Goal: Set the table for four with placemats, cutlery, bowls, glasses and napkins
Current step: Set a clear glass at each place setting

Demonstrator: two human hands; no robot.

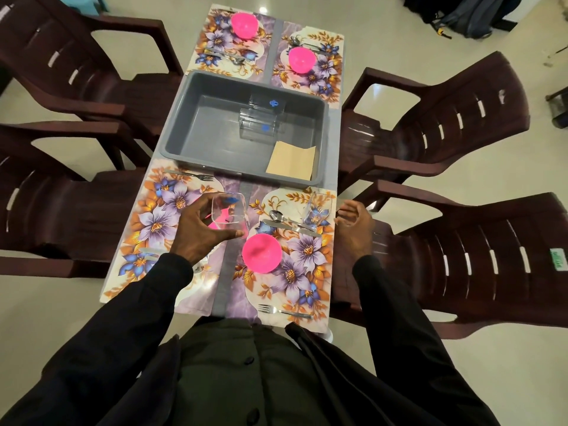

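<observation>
No legible text anywhere. On the dark chair (479,256) off the bench's near right corner, a green sticker (560,259) with print too small to read. On the glass (229,213) over the near left placemat (147,210), a blue mark (231,199), shape only; likewise on two glasses (264,118) in the grey tub (184,127) at bench middle
</observation>
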